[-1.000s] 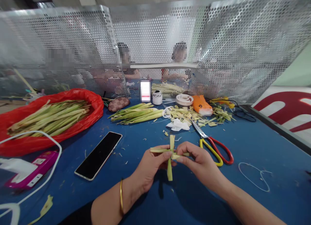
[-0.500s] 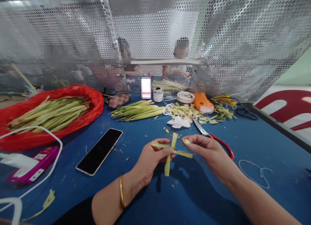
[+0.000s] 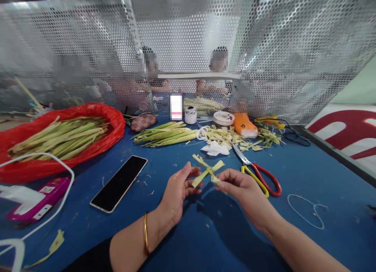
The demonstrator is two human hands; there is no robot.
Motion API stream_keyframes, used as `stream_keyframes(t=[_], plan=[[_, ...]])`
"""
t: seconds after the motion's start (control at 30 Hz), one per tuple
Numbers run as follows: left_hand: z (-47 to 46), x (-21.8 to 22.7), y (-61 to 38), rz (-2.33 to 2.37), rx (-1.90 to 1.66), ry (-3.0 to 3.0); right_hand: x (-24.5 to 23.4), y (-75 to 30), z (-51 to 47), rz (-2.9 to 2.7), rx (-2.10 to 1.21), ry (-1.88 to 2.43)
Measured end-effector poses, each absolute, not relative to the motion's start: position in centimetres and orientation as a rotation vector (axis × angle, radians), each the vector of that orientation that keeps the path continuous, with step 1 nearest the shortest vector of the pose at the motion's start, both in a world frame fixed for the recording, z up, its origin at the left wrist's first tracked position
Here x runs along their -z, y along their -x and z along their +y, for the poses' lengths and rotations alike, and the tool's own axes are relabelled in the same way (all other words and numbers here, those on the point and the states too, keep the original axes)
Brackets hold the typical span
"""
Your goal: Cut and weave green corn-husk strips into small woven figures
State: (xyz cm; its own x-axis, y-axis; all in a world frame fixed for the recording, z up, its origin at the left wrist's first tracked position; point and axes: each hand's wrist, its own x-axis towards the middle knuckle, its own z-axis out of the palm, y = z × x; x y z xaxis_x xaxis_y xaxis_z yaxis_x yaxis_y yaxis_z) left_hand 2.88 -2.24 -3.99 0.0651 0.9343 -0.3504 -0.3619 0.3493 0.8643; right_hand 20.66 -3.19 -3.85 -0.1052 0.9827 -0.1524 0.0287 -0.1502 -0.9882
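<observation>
My right hand point(image 3: 239, 189) pinches one arm of a small cross of folded pale green leaf strips point(image 3: 206, 170) and holds it just above the blue table point(image 3: 205, 240). My left hand point(image 3: 178, 191), with a gold bangle on the wrist, is beside the cross; its fingers are loosely curled and apart, a fingertip close to the lower left arm of the cross. I cannot tell whether that fingertip touches it.
Red-and-yellow scissors point(image 3: 258, 174) lie right of my hands, a black phone point(image 3: 119, 183) left. A red bag of green leaf stalks point(image 3: 58, 136), loose stalks point(image 3: 164, 135), trimmings point(image 3: 232, 136), tape rolls point(image 3: 223, 118), a pink power strip point(image 3: 38, 205) and a wire loop point(image 3: 305, 211) lie around. People sit behind the perforated metal screen point(image 3: 264, 60).
The leaf cross has turned from upright to diagonal and risen slightly. My left hand has let go of it and opened; my right hand now carries it alone.
</observation>
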Motion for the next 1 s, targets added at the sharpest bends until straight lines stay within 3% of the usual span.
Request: stream_keyframes(t=[0.43,0.7,1.0], plan=[[-2.6,4.2,-3.2,1.108,-0.956,-0.813,5.1,-19.6,-4.1,-1.594,-1.146,1.273],[-2.5,3.2,-2.9,1.131,-0.853,-0.983,3.0,-20.8,-4.6,-2.047,-0.155,1.022],[-2.8,2.6,-3.0,1.061,-0.655,-0.928,3.0,-21.0,-4.0,-2.166,-0.335,1.077]])
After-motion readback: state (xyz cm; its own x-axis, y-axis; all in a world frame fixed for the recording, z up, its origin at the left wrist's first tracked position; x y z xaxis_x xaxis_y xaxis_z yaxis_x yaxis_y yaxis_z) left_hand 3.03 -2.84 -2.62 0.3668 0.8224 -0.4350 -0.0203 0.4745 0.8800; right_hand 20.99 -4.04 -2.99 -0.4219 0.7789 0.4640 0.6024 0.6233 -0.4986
